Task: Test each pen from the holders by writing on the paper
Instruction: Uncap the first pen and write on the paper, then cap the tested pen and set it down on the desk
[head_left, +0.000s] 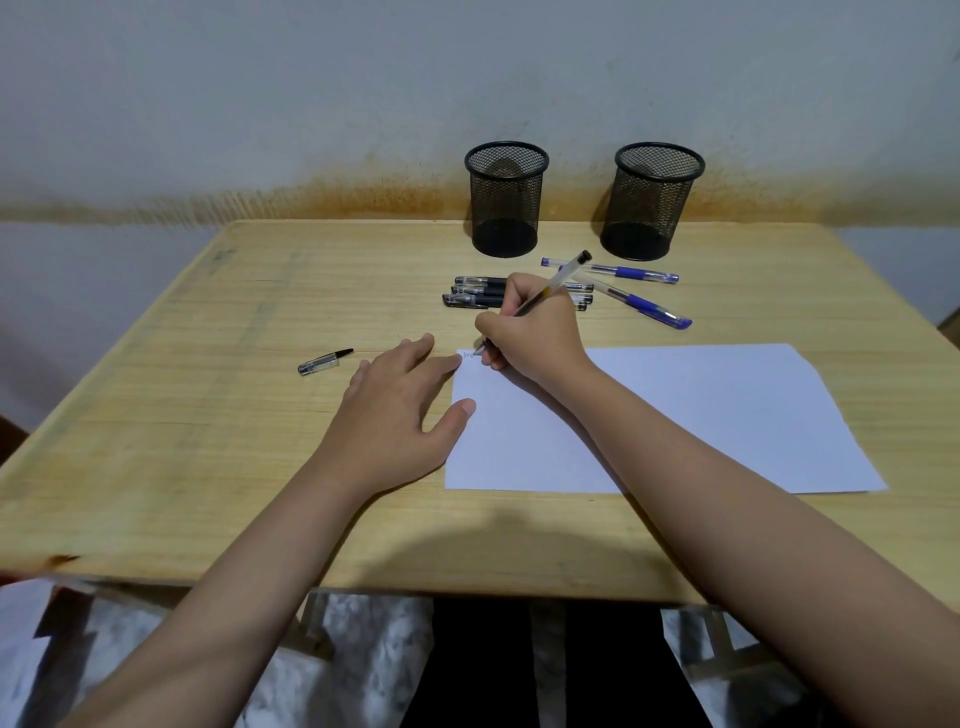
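Paper (727, 415) lies flat toward the table's (208, 467) near edge, right of centre. It's a thin, light sheet that will likely slide or curl under a pen stroke, so it needs pinning.

Left hand (400, 410) is released, fingers straight, pressing flat on the sheet's left edge.

Right hand (530, 332) grasps a clear pen (563, 275) low on the barrel, tip down at the paper's far left corner beside a small scribble (469, 355). The pen looks light, rigid and smooth; grip it near the tip for control.

Loose cap (324, 361) lies left of the hands.

Further back: a row of black pens (475, 292) partly behind the right hand, and two blue pens (631, 288) to their right.

Two mesh holders (505, 200) stand at the far edge; both look empty.
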